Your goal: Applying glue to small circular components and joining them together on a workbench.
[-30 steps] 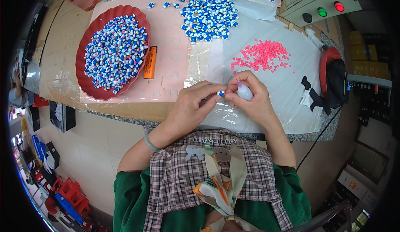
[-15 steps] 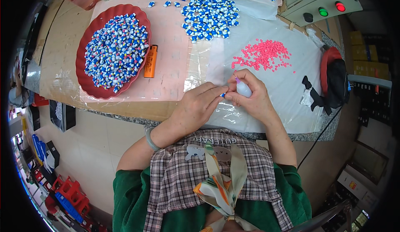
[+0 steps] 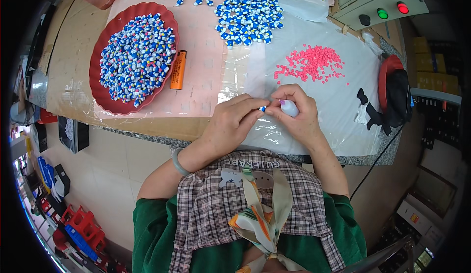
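Observation:
Between the fingertips of my left hand is a tiny blue and white piece, held close to my right hand. My right hand is closed round a small whitish squeeze bottle with a purple tip. The bottle's tip points toward the left fingers; whether it touches the piece I cannot tell. Beyond my hands lies a scatter of small pink pieces on white sheeting. Farther back is a heap of blue and white pieces like the one in my left fingers.
A red scalloped tray full of similar pieces stands at the left, with an orange lighter-shaped object beside it. At the right are a black pouch and black scraps. A control box with lit buttons stands at the back right.
The bottle's purple tip has swung from pointing away from me to pointing left and down toward the small piece. More of that piece shows between my left fingertips.

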